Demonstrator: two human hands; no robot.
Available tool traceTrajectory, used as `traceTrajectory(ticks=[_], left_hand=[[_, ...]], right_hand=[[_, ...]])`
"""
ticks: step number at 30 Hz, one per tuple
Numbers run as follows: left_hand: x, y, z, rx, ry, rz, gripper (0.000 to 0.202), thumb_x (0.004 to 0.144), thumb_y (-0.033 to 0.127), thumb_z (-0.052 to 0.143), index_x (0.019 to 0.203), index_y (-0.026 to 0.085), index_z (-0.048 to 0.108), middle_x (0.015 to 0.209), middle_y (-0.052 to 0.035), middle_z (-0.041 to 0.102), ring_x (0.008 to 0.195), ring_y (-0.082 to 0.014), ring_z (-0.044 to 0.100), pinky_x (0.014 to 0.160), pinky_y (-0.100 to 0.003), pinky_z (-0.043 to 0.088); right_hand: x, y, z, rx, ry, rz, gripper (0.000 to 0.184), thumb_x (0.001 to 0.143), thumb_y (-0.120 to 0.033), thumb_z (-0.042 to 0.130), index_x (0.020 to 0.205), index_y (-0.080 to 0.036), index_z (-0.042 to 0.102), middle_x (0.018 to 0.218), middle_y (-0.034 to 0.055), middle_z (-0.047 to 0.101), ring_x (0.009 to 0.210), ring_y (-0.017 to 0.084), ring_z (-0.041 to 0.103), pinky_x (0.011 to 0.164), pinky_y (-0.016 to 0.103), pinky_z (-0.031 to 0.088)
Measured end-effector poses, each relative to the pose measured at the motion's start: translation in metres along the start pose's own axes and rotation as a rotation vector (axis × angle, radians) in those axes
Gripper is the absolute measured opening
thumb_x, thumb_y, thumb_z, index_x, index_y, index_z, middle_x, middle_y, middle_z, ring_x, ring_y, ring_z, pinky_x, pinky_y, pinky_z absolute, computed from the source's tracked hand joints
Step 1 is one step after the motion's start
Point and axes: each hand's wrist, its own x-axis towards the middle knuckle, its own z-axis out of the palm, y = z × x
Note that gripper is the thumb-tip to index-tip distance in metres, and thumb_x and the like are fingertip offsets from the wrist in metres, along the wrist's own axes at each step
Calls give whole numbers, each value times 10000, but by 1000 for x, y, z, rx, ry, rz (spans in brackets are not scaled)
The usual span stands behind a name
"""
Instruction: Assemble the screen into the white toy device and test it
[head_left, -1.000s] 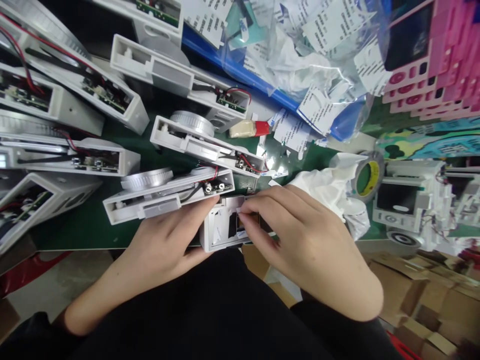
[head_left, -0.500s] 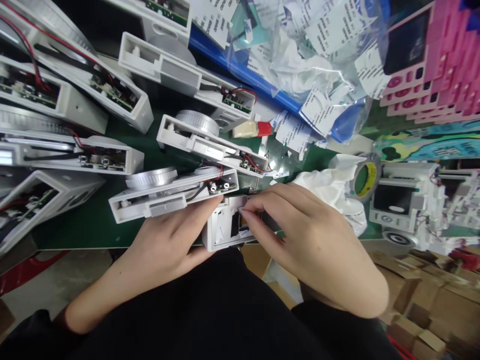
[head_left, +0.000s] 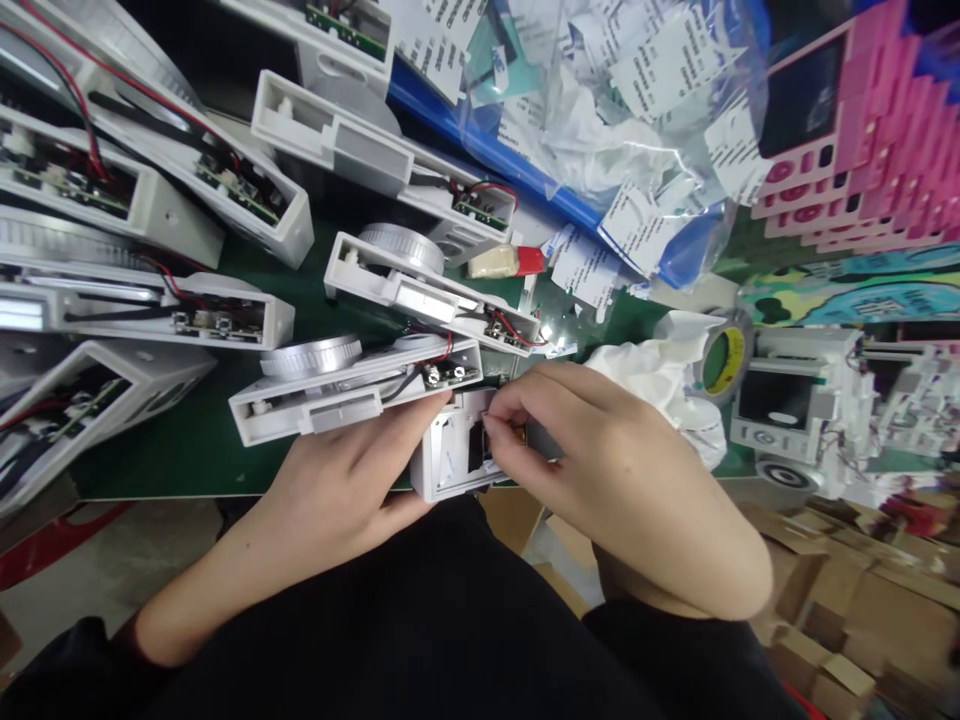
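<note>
A white plastic housing (head_left: 424, 470), open at the top, lies at the near edge of the bench with dark parts inside. My left hand (head_left: 341, 480) grips its left end, thumb on the near side and fingers on the far side. Over the housing's right part, my right hand (head_left: 600, 450) has thumb and index finger pinched together inside the opening. What lies between those fingertips is too small to make out, and the hand hides that end. Just beyond my left hand sits a white device (head_left: 352, 395) with a silver dial and exposed wires.
Several similar open white devices (head_left: 255, 310) fill the left. A blue tray (head_left: 510, 160) holds a plastic bag (head_left: 592, 120) with printed paper scraps. Right of my hands are white crumpled material (head_left: 645, 365), a tape roll (head_left: 724, 360) and pink casings (head_left: 810, 190). Cardboard boxes (head_left: 862, 590) stand below.
The view has shifted slightly. My left hand keeps its grip on the housing, and my right fingertips stay pinched at nearly the same spot within it.
</note>
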Motion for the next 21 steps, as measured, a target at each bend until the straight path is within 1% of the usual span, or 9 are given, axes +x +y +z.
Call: traceTrajectory(ticks=[2,5,7,11,14,16,18,21], left_hand=[[0,0,0,3,2,6,567,936,294,593,1461,165,422,1203,-113,762,953,-252,781,644,-284,636],[0,0,1,10,13,25,580,931,283,600,1464,148,415,1236,-126,750,1007,-257,771,711,-292,649],[-1,0,1,20,16,32,588,931,279,598,1471,144,406,1258,-134,741,1045,-266,763,741,-305,652],[-3,-2,1,24,1,27,618,929,276,593,1498,162,380,1257,-126,742,1038,-268,765,693,-299,648],[-3,-3,2,19,24,39,639,924,259,603,1510,155,369,1257,-127,742,1039,-264,764,710,-300,650],[-2,-3,2,26,57,66,642,926,245,610,1511,134,369,1257,-136,741,1054,-268,759,746,-312,655],[-1,-3,2,36,84,105,639,931,224,614,1511,111,369,1269,-147,736,1091,-267,748,801,-318,655],[1,-2,1,54,113,169,597,938,185,615,1480,63,396,1267,-171,730,1161,-264,721,941,-328,624]], right_hand=[[-2,-2,2,-32,21,6,134,935,-121,545,822,-159,605,761,35,630,700,171,619,598,291,488],[-5,-4,5,-125,77,26,143,950,-144,542,826,-148,613,766,52,643,692,187,627,576,304,482],[-6,-4,6,-145,102,13,149,959,-140,538,836,-140,623,776,61,653,715,202,648,587,313,499],[-9,-6,5,-102,98,-14,128,979,-166,556,909,-123,654,821,73,682,789,228,688,648,334,547],[-10,-12,4,-152,103,11,149,978,-207,575,898,-122,666,805,73,679,738,228,679,588,331,520],[-9,-18,5,-228,123,24,158,972,-204,577,871,-123,668,776,68,671,706,228,669,549,329,489],[-9,-24,7,-319,149,29,147,955,-168,573,843,-132,661,750,64,663,693,228,660,528,326,463],[-8,-33,10,-429,169,32,132,905,-106,574,803,-158,638,715,51,643,658,216,635,514,316,435]])
